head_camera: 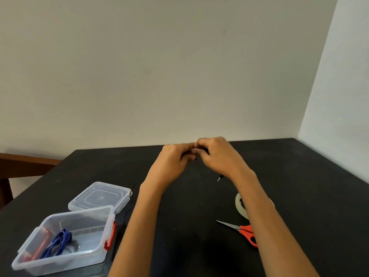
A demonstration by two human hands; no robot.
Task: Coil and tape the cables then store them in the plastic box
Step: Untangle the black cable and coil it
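Note:
My left hand (173, 158) and my right hand (216, 154) meet fingertip to fingertip above the middle of the black table (299, 186), both closed on a thin black cable that is mostly hidden between the fingers. The cable's plug end (219, 178) hangs below my right wrist. Another stretch of black cable (127, 212) trails on the table by the box. The clear plastic box (65, 254) with red latches stands open at front left, holding a coiled blue cable (59, 243) and something dark beside it.
The box's clear lid (99, 196) lies just behind the box. A roll of clear tape (240, 203) and red-handled scissors (244, 230) lie on the right, partly under my right forearm. A wall stands behind the table; wooden furniture (24, 166) is at far left.

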